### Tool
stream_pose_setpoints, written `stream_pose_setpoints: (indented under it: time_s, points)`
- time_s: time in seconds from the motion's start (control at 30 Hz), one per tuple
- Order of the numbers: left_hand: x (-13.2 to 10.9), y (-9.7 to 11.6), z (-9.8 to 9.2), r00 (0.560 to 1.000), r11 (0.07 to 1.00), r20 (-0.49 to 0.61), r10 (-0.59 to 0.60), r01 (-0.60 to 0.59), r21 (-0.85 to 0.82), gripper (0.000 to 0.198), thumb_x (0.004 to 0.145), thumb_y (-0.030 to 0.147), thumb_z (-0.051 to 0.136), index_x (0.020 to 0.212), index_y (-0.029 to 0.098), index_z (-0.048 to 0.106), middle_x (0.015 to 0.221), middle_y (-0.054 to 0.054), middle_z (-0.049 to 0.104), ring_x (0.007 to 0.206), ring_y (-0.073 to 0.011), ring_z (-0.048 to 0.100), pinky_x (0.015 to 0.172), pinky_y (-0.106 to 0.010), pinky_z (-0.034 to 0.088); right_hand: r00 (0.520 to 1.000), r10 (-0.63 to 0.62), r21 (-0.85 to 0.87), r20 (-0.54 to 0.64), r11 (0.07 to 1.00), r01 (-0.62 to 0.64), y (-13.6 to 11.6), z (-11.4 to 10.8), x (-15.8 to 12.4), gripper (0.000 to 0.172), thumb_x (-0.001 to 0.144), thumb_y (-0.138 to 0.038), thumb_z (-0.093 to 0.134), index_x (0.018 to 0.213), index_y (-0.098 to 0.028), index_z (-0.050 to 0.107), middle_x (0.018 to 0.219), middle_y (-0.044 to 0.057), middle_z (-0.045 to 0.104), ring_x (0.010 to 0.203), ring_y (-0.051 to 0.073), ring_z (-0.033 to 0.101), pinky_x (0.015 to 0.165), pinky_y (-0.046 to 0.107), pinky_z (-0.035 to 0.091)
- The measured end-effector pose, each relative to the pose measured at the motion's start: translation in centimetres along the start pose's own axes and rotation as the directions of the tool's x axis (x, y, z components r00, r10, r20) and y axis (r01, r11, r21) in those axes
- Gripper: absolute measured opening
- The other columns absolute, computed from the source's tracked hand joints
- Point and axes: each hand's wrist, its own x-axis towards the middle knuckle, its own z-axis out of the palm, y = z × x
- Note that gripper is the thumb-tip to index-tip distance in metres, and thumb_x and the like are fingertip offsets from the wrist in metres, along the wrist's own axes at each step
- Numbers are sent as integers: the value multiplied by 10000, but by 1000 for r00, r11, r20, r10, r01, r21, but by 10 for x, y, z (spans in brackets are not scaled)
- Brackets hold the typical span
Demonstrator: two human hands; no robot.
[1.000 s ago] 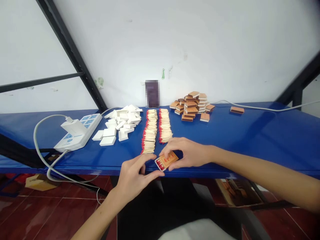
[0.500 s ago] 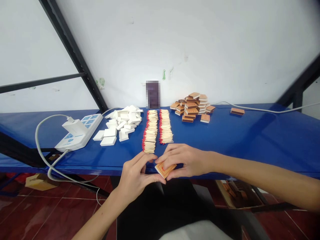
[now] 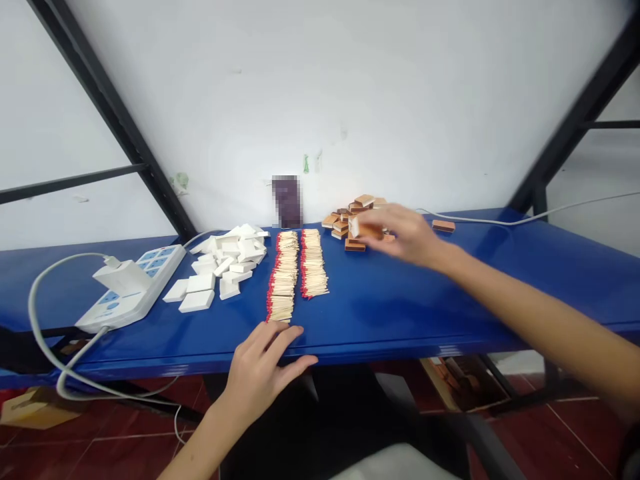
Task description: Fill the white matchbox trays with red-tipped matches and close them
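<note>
My right hand (image 3: 407,233), a little blurred, grips a matchbox (image 3: 355,227) with its white end facing left. It is at the front of a heap of orange-brown matchboxes (image 3: 365,201) by the wall, partly covering them. At the table's front edge, my left hand (image 3: 263,370) is empty, its thumb and fingers apart. Just beyond its fingers ends the left row of red-tipped matchsticks (image 3: 284,273); a second, shorter row of matchsticks (image 3: 314,263) lies beside it on the right.
White inner trays (image 3: 235,257) are heaped left of the matchsticks. A power strip (image 3: 135,287) with a plugged-in charger and looping cable lies farther left on the blue table (image 3: 400,313). One matchbox (image 3: 443,226) sits apart at the right. A pixelated dark object (image 3: 288,201) leans against the wall.
My right hand has carried the matchbox from the front edge up and away to the heap. My left hand has come off the box and opened. The view has shifted somewhat.
</note>
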Motion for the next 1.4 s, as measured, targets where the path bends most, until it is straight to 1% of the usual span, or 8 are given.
stream_pose_setpoints:
  time_s: [0.1, 0.2, 0.3, 0.5, 0.9, 1.1, 1.27, 1.4]
  points:
    - [0, 0, 1, 999, 999, 2, 48, -48, 25, 289, 922, 366, 686, 1106, 153, 621, 943, -81, 665, 836, -199, 641, 774, -311, 539, 899, 437, -239, 12, 875, -422, 79, -23, -41, 311, 887, -356, 630, 1151, -190, 631, 1093, 127, 715, 996, 287, 637, 883, 420, 488]
    - [0, 0, 2, 998, 997, -4, 58, -57, 42, 261, 932, 354, 674, 1085, 147, 628, 931, -82, 662, 827, -196, 646, 766, -308, 543, 504, 862, -372, 45, 483, -793, 137, -43, -93, 264, 841, -347, 630, 1050, -185, 628, 1002, 145, 725, 895, 283, 634, 791, 391, 468]
    - [0, 0, 3, 998, 996, -26, 60, -59, 63, 245, 940, 353, 662, 1071, 148, 637, 921, -80, 660, 818, -196, 660, 756, -303, 552, 402, 915, -382, 24, 380, -842, 160, -52, -131, 231, 823, -346, 633, 983, -179, 623, 944, 160, 727, 821, 262, 629, 738, 373, 454]
    - [0, -1, 3, 998, 996, -33, 62, -60, 69, 211, 941, 337, 663, 1065, 167, 646, 925, -72, 670, 822, -192, 685, 757, -292, 571, 455, 886, -381, 91, 453, -806, 161, -43, -137, 238, 803, -353, 613, 990, -206, 631, 1010, 102, 726, 890, 245, 643, 774, 344, 469]
    - [-1, 0, 3, 999, 999, -23, 37, -36, 39, 210, 932, 334, 678, 1076, 187, 639, 938, -68, 679, 850, -192, 680, 784, -291, 559, 435, 887, -440, 153, 455, -774, 163, -39, -140, 362, 765, -392, 624, 1067, -194, 639, 961, 106, 730, 789, 244, 640, 681, 332, 458]
    - [14, -10, -22, 935, 938, 183, -304, 327, -114, 194, 993, 362, 549, 1100, 223, 630, 838, 5, 655, 567, -107, 549, 550, -223, 467, 441, 884, -456, 154, 460, -762, 164, -35, -140, 362, 765, -376, 611, 1079, -202, 648, 987, 105, 733, 821, 252, 645, 716, 342, 455]
    - [18, -48, -44, 884, 862, 52, -464, 437, 257, 315, 959, 472, 527, 1111, 228, 657, 972, -25, 653, 634, -135, 563, 619, -268, 440, 441, 887, -472, 133, 448, -759, 163, -35, -140, 342, 754, -390, 617, 1048, -222, 664, 991, 108, 732, 871, 291, 641, 742, 380, 463]
    - [13, -69, -51, 851, 805, 24, -525, 487, 339, 383, 950, 508, 492, 1136, 212, 648, 1002, -48, 652, 663, -154, 558, 655, -289, 429, 487, 870, -462, 77, 464, -756, 158, -36, -133, 292, 768, -396, 594, 995, -224, 661, 1114, 137, 701, 1049, 354, 609, 851, 457, 470]
